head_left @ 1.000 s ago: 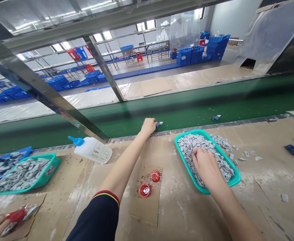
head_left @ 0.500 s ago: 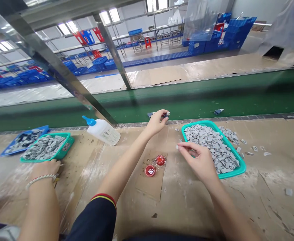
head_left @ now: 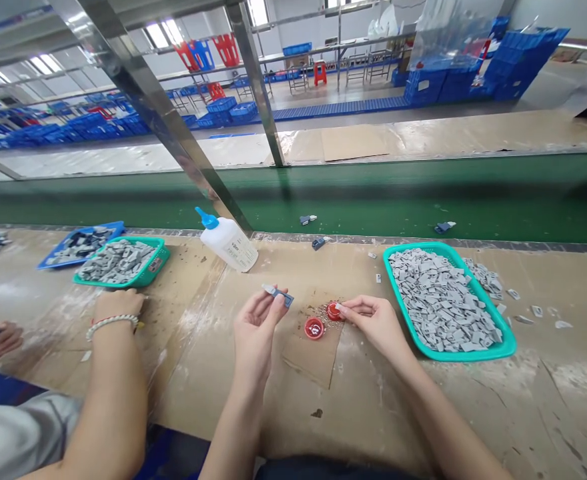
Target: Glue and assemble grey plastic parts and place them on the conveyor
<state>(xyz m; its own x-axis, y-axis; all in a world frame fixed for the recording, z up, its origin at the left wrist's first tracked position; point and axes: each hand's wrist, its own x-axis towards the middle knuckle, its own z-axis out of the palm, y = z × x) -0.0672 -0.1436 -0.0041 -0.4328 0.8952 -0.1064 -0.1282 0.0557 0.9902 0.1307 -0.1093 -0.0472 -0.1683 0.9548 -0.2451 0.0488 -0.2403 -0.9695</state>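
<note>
My left hand [head_left: 257, 327] is closed around a small dark blue-grey plastic part [head_left: 284, 297] with a pale grey tip, held above the table. Between the thumb and fingertips of my right hand [head_left: 373, 321] is a small light grey plastic piece [head_left: 339, 307], right at the farther red cap [head_left: 333, 311]; whether it touches cannot be made out. The nearer red cap [head_left: 314, 328] holds a shiny liquid. Both caps sit on a stained cardboard piece [head_left: 309, 360]. To the right, a green basket [head_left: 507, 347] is full of light grey pieces.
A white bottle with a blue nozzle [head_left: 230, 245] leans behind my left hand. Dark parts lie by the green belt [head_left: 373, 207]: one part [head_left: 319, 243] at its edge, another part [head_left: 443, 228] farther right. A co-worker's arm [head_left: 116, 373] reaches toward a smaller green basket [head_left: 158, 267].
My left hand has come back from the belt's edge toward me, holding the dark part. My right hand has moved left from beside the basket to the red cap. The view has shifted left.
</note>
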